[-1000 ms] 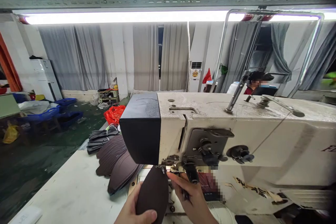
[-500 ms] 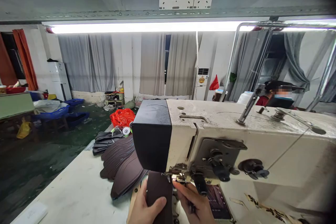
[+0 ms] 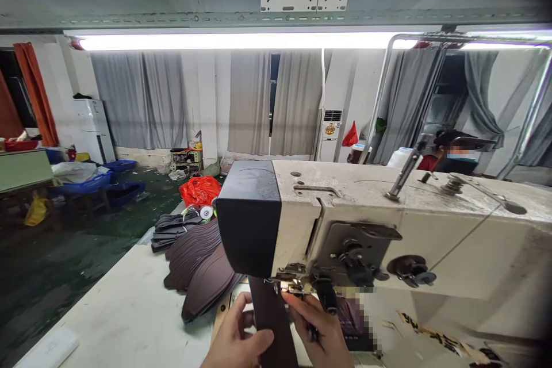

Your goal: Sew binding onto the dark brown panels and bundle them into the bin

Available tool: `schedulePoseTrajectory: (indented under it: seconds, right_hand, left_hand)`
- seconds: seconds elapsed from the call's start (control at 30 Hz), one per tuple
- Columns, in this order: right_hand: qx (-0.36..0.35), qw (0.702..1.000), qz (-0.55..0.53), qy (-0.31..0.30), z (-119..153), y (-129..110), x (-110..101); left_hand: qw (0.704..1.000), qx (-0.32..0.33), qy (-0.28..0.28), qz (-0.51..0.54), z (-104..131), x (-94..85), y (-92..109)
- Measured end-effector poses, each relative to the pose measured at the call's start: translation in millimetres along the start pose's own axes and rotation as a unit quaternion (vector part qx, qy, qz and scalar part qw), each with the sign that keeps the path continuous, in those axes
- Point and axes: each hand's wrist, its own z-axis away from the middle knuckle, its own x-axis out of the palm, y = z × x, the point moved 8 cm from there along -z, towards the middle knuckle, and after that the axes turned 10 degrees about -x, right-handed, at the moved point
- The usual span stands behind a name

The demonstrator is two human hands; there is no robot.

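A dark brown fabric piece (image 3: pixel 271 313) lies under the head of a sewing machine (image 3: pixel 336 195), its far end by the presser foot. My left hand (image 3: pixel 237 330) grips its left side, thumb on top and fingers bent at the edge. My right hand (image 3: pixel 321 330) is curled at the right edge, its index fingertip close to the needle area. Something small and dark shows within the right hand's fingers, too hidden to name. Left of the machine, a fanned stack of dark brown curved fabric pieces (image 3: pixel 209 282) rests on the white table (image 3: pixel 116 305).
Behind the stack lie a bundle of black pieces (image 3: pixel 175 230) and a red plastic bag (image 3: pixel 200 190). A white flat object (image 3: pixel 54 348) sits at the table's near left. Another person (image 3: pixel 457 152) is beyond the machine. Blue bins (image 3: pixel 86 184) stand on the floor.
The fabric piece has turned, its near end swinging right. My left hand has shifted slightly left, its fingers more bent. My right hand stays almost in place.
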Motion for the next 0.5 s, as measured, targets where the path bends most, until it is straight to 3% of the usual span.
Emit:
schedulePoseTrajectory:
  seconds: [0.2,0.5]
  right_hand:
    - [0.039,0.999,-0.011,-0.006,5.9,8.5,4.7]
    - [0.020,1.000,0.006,0.010,-0.4,1.5,1.0]
  left_hand:
    - [0.998,-0.043,-0.037,-0.025,2.0,-1.4,22.7]
    - [0.999,-0.021,0.042,-0.002,-18.9,-16.3,36.2]
